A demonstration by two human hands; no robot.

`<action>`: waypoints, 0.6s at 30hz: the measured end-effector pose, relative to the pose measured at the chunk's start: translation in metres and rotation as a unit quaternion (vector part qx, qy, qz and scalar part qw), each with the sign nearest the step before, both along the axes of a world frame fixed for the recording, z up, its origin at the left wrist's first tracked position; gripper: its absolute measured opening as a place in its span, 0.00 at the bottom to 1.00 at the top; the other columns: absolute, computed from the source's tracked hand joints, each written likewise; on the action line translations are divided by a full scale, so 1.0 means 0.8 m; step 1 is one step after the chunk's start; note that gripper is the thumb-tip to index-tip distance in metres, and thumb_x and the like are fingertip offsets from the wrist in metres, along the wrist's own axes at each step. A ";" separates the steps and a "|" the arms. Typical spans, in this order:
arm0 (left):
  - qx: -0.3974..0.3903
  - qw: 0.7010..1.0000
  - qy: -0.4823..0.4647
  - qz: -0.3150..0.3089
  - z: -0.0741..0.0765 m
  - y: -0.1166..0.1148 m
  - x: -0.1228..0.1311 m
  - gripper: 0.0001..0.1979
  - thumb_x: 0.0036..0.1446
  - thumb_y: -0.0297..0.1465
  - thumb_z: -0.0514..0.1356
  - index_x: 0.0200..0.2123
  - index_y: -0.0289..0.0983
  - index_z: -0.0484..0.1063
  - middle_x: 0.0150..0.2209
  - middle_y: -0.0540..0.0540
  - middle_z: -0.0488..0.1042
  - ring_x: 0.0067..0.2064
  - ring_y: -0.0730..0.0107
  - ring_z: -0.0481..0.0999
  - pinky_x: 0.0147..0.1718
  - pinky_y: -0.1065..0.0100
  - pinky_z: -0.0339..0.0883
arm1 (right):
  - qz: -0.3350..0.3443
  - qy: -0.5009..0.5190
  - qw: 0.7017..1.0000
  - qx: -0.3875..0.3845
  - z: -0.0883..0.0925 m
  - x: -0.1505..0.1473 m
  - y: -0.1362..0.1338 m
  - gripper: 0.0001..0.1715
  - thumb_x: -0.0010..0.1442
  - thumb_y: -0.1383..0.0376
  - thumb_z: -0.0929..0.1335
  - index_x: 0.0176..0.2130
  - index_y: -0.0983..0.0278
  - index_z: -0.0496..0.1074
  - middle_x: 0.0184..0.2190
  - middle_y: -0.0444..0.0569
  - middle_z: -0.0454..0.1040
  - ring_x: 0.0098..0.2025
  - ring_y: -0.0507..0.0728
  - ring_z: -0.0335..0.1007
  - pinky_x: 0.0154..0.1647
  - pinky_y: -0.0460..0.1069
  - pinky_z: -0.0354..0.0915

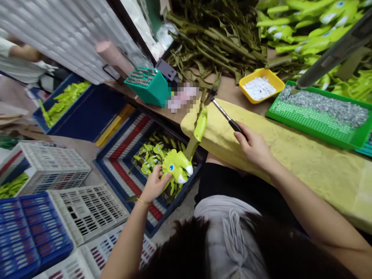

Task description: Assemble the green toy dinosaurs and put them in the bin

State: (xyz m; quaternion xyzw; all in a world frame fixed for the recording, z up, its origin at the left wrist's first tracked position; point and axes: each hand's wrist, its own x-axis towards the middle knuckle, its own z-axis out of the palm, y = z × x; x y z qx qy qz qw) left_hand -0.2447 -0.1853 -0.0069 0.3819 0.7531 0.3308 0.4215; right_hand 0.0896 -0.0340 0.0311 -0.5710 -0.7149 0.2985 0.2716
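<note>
My left hand (157,181) grips the back of a lime-green dinosaur head (176,167) with a blue eye and white beak. From the head a dark olive strip and a green piece (200,124) run up to the edge of the yellow cloth (290,151). Below the head, a blue crate (116,149) holds several similar green toys. My right hand (254,145) is closed round the black handle of a hammer (225,111), whose head is raised near the upper end of the strip.
Behind the cloth are a yellow tray (281,83) of white pieces, a green tray (316,131) of metal bits, a teal box (152,93) and olive strips (221,42). Crates (90,217) stand lower left. A person's arm (26,52) shows upper left.
</note>
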 end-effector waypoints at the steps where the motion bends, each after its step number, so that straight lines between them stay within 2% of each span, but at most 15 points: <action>1: -0.018 0.998 0.050 -0.018 0.000 -0.002 -0.001 0.24 0.39 0.46 0.69 0.33 0.40 0.63 0.19 0.57 0.63 0.21 0.73 0.59 0.22 0.71 0.50 | 0.010 -0.014 1.000 -0.003 -0.004 0.001 -0.007 0.30 0.63 0.55 0.61 0.60 0.64 0.66 0.51 0.58 0.76 0.48 0.67 0.74 0.49 0.64 0.70; 5: -0.073 0.959 0.243 -0.124 0.003 0.004 -0.013 0.23 0.43 0.50 0.62 0.31 0.42 0.56 0.18 0.57 0.59 0.21 0.69 0.60 0.24 0.68 0.50 | 0.026 -0.009 0.998 0.062 -0.015 -0.007 -0.018 0.30 0.65 0.58 0.59 0.63 0.62 0.63 0.51 0.56 0.75 0.52 0.65 0.73 0.56 0.63 0.67; 7: -0.080 0.948 0.266 -0.156 0.006 0.009 -0.023 0.24 0.44 0.52 0.59 0.31 0.42 0.54 0.19 0.56 0.59 0.22 0.68 0.61 0.24 0.68 0.51 | 0.029 -0.011 0.998 0.057 -0.020 -0.013 -0.018 0.29 0.65 0.58 0.59 0.64 0.59 0.62 0.49 0.55 0.76 0.49 0.64 0.74 0.54 0.62 0.68; 11: -0.076 0.937 0.287 -0.184 0.012 0.023 -0.035 0.23 0.46 0.53 0.58 0.31 0.42 0.53 0.20 0.55 0.59 0.22 0.68 0.60 0.24 0.68 0.52 | 0.005 -0.079 0.997 -0.010 -0.022 -0.011 -0.019 0.29 0.63 0.60 0.62 0.63 0.58 0.63 0.37 0.54 0.79 0.37 0.63 0.76 0.43 0.62 0.72; 13: -0.069 0.937 0.287 -0.187 0.011 0.032 -0.026 0.23 0.47 0.53 0.57 0.30 0.43 0.53 0.19 0.55 0.58 0.22 0.68 0.60 0.23 0.68 0.51 | 0.000 -0.071 0.997 0.023 -0.015 -0.005 -0.024 0.29 0.64 0.59 0.62 0.62 0.58 0.64 0.41 0.55 0.80 0.38 0.63 0.76 0.43 0.61 0.73; 15: -0.053 0.940 0.285 -0.179 0.005 0.044 -0.007 0.23 0.48 0.53 0.57 0.30 0.43 0.52 0.19 0.55 0.57 0.21 0.69 0.60 0.23 0.68 0.50 | 0.033 -0.054 0.995 0.073 -0.005 0.000 -0.030 0.28 0.64 0.58 0.61 0.62 0.58 0.66 0.45 0.54 0.79 0.42 0.63 0.76 0.46 0.60 0.72; 18: -0.033 0.948 0.273 -0.161 -0.007 0.066 0.027 0.23 0.50 0.53 0.57 0.30 0.42 0.51 0.19 0.55 0.57 0.21 0.69 0.61 0.23 0.68 0.48 | 0.109 -0.073 0.988 0.082 0.005 0.002 -0.037 0.25 0.65 0.56 0.61 0.59 0.56 0.69 0.40 0.53 0.80 0.41 0.62 0.77 0.46 0.60 0.72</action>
